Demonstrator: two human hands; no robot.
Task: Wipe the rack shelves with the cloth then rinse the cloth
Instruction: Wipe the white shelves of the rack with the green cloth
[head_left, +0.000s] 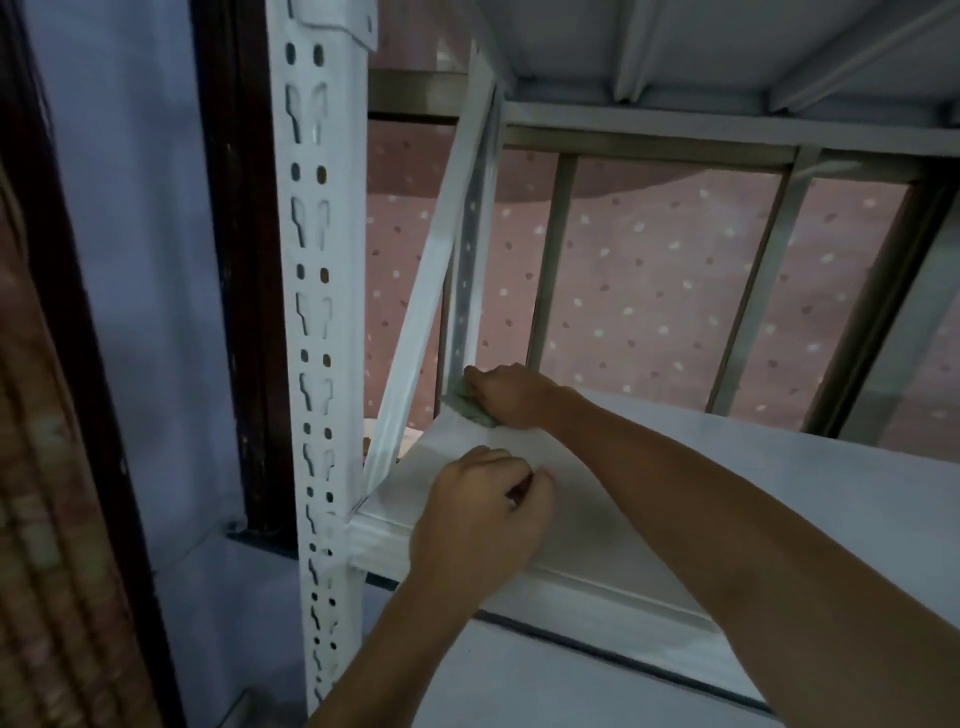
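A white metal rack fills the view, and its middle shelf (737, 467) runs from the centre to the right. My right hand (511, 395) reaches to the shelf's far left corner and presses a small green cloth (467, 408) flat against the surface there. Most of the cloth is hidden under the fingers. My left hand (483, 514) rests on the shelf's front left edge with its fingers curled, and nothing shows in it.
A perforated white upright (311, 312) stands at the front left, with a diagonal brace (426, 306) behind it. The upper shelf's underside (701, 47) hangs overhead. A lower shelf (545, 675) lies beneath. Behind the rack a barred window frame (550, 260) fronts a dotted pink curtain (660, 291).
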